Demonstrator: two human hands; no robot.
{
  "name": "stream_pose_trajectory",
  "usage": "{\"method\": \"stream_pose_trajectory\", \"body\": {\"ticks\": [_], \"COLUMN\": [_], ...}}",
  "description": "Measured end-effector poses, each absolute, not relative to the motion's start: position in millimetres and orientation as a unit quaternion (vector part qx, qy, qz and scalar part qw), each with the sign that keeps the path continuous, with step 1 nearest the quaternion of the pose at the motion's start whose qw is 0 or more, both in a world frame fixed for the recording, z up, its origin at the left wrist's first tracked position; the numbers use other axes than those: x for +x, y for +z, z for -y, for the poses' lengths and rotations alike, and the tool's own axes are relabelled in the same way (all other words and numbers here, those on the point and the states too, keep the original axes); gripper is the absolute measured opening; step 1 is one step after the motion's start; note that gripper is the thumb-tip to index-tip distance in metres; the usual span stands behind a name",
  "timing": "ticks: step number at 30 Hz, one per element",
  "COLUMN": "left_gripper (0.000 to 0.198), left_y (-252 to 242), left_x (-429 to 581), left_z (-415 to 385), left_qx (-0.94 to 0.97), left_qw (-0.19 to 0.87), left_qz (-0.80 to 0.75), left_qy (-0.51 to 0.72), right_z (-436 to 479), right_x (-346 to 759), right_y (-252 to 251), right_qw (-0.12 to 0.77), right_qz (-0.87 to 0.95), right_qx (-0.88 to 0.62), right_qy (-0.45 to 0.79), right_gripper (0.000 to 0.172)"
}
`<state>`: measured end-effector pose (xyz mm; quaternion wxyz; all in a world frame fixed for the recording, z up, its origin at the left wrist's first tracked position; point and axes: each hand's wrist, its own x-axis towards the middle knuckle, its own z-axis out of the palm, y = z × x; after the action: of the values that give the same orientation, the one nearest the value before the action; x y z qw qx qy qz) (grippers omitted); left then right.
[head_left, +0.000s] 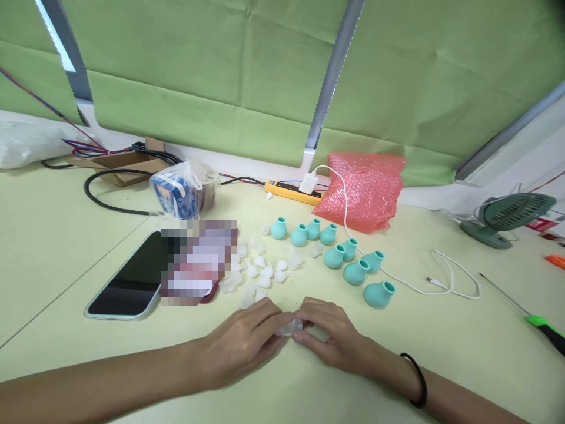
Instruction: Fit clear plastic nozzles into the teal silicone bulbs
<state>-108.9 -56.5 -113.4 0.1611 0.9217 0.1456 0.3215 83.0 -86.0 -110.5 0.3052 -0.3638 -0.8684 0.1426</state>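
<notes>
Held piece (289, 328) was translucent white. Small vessels (377, 295) were plain teal. Tabletop (251, 403) was pale yellow-green, bubble wrap (366, 194) pinkish red, screwdriver handle (549, 335) green and black.

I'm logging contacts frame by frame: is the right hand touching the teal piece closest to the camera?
Apart. The head view shows bare tabletop between the right hand and that teal piece.

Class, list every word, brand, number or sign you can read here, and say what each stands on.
No text is readable.
Blue wrapped package: printing too blurred.
Red-edged device: screen pixelated, unreadable.
Red-and-white item by the green fan: any lettering too small and blurred.
</notes>
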Motion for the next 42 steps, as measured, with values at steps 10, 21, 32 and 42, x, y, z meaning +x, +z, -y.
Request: {"method": "stream_pose_trajectory", "body": {"ticks": [10, 21, 32, 42], "left_gripper": [0.040, 0.028, 0.022, 0.019], "left_y": [-116.5, -115.7, -110.8, -96.5], "left_x": [-109.8, -109.7, -109.9, -101.7], "left_z": [55.3, 55.9, 53.9, 55.3], "left_qx": [0.907, 0.888, 0.873, 0.757], "left_qw": [0.152, 0.191, 0.278, 0.506], "left_qz": [-0.144, -0.151, -0.174, -0.280], "left_qy": [0.365, 0.389, 0.360, 0.303], "right_z": [84.6, 84.9, 84.5, 89.5], "right_x": [84.1, 82.6, 83.6, 82.1], "right_y": [-110.6, -110.9, -117.4, -123.1], "right_qw": [0.313, 0.304, 0.332, 0.393], "right_qz": [0.865, 0.868, 0.862, 0.851], "right_qx": [-0.365, -0.364, -0.365, -0.347], "right_qy": [0.144, 0.150, 0.121, 0.003], "right_gripper": [0.010, 0.011, 0.009, 0.023]}}
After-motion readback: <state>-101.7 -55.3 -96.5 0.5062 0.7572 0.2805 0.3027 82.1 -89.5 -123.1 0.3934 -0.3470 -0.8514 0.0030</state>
